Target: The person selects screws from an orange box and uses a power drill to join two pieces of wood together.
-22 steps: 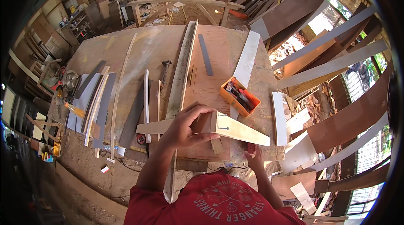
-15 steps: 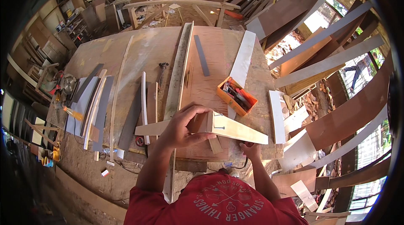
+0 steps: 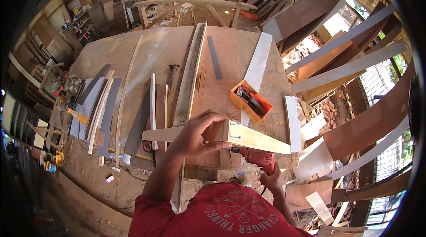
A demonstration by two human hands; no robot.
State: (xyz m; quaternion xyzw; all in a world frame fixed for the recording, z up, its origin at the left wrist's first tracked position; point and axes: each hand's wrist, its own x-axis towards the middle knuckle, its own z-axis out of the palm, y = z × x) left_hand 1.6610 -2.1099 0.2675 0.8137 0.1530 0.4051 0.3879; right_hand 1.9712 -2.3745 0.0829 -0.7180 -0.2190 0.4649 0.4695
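My left hand (image 3: pixel 197 135) is closed around the end of a wooden piece, its thumb below and fingers above. That piece joins a pale tapered board (image 3: pixel 262 138) pointing right; another pale arm (image 3: pixel 162 134) sticks out to the left behind my wrist. Two thin metal fasteners (image 3: pixel 236 137), screws or nails, stand out of the joint. My right hand (image 3: pixel 270 178) grips the handle of a red power drill (image 3: pixel 256 157) just beneath the tapered board. The drill's black chuck (image 3: pixel 234 149) points left, near my left thumb; whether a bit is fitted cannot be made out.
An orange wooden toolbox (image 3: pixel 251 101) with hand tools sits beyond the board. A hammer (image 3: pixel 172 74), a tape measure (image 3: pixel 147 146) and several strips lie on the worktable (image 3: pixel 106 50). An orange-handled tool (image 3: pixel 78 116) lies at left. Panels (image 3: pixel 364 135) lean at right.
My right hand has come out from under the board, and the red drill in it now shows. The wooden piece and my left hand have shifted slightly right.
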